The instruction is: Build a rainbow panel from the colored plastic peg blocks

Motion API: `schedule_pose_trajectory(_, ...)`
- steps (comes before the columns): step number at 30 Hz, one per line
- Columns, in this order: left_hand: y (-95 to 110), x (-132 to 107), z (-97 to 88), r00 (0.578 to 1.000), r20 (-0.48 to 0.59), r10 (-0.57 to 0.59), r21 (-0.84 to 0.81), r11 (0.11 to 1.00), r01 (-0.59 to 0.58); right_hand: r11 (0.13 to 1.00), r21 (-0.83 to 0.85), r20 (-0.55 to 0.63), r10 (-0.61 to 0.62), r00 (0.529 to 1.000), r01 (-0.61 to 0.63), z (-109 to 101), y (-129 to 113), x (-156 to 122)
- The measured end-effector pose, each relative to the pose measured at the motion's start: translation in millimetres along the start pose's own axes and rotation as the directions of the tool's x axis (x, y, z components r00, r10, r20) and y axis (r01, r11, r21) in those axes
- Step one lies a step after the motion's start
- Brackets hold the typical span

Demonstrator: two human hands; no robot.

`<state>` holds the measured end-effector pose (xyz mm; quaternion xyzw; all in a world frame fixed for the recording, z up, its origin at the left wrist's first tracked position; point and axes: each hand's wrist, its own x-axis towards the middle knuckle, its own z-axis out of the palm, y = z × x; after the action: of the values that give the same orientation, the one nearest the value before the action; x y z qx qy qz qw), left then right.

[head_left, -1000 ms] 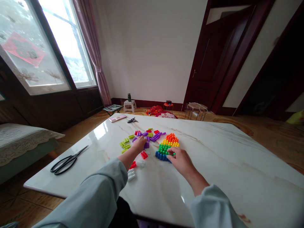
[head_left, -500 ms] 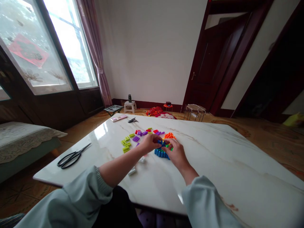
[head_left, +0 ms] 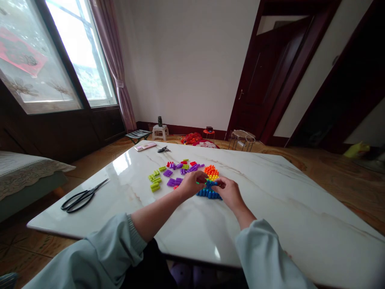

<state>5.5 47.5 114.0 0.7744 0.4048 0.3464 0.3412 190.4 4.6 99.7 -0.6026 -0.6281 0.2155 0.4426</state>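
Note:
A joined cluster of bullet-shaped plastic blocks lies on the marble-patterned table, with blue blocks (head_left: 209, 194) at the near side and yellow (head_left: 213, 176) and orange blocks (head_left: 211, 170) behind. My left hand (head_left: 194, 184) is closed at the cluster's left side, its fingertips pinching at the blocks, where a bit of green shows. From the right, my right hand (head_left: 229, 192) pinches the upper blue blocks between thumb and finger. Both hands partly hide the cluster. Left of them lie loose purple blocks (head_left: 174, 182), lime-green blocks (head_left: 155, 187) and a few red ones (head_left: 193, 163).
Black-handled scissors (head_left: 78, 200) lie on the left of the table (head_left: 270, 208). Small pliers (head_left: 163, 149) and a pink phone (head_left: 145, 146) are near its far edge. Beyond stand a white stool (head_left: 160, 131) and a round metal-legged stool (head_left: 242, 138).
The view has shifted slightly. My hands have parted a little, uncovering the yellow blocks and more of the blue ones. White pieces seen earlier by my left forearm are out of sight.

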Motion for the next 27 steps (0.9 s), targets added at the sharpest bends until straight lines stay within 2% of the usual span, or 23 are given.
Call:
schedule_pose_trajectory(3, -22, -3, -4.1, 0.997, 0.025, -0.079, 0.229, 0.971, 0.071, 0.965, -0.242, 0.004, 0.106, 0.994, -0.102, -19, 24, 0)
schedule_pose_trajectory(5, -37, -8, -7.6, 0.984, 0.092, -0.153, 0.313, 0.943, 0.117, 0.909, -0.377, 0.029, 0.204, 0.979, -0.178, -30, 41, -3)
schedule_pose_trajectory(7, -47, -13, -9.5, 0.959, 0.191, -0.209, 0.313, 0.939, 0.142, 0.868, -0.441, 0.058, 0.282, 0.958, -0.229, -34, 55, -6)
schedule_pose_trajectory(10, -52, -19, -7.4, 0.922, 0.312, -0.231, 0.277, 0.950, 0.144, 0.857, -0.463, 0.084, 0.295, 0.952, -0.225, -27, 64, -10)
schedule_pose_trajectory(13, -51, -20, 0.4, 0.896, 0.392, -0.209, 0.273, 0.956, 0.103, 0.858, -0.477, 0.088, 0.263, 0.961, -0.192, -14, 61, -9)
schedule_pose_trajectory(16, -51, -20, 10.6, 0.887, 0.436, -0.152, 0.254, 0.966, 0.041, 0.846, -0.501, 0.067, 0.249, 0.966, -0.183, -3, 55, -5)
schedule_pose_trajectory(22, -48, -20, 25.7, 0.871, 0.485, -0.075, 0.186, 0.982, -0.019, 0.796, -0.568, -0.022, 0.240, 0.971, -0.210, -5, 43, 1)
schedule_pose_trajectory(24, -45, -20, 28.1, 0.869, 0.491, -0.054, 0.172, 0.984, -0.037, 0.761, -0.598, -0.015, 0.303, 0.953, -0.251, -10, 39, 0)
schedule_pose_trajectory(27, -41, -18, 30.7, 0.859, 0.510, -0.049, 0.189, 0.980, -0.057, 0.730, -0.618, 0.105, 0.445, 0.889, -0.293, -13, 36, -3)
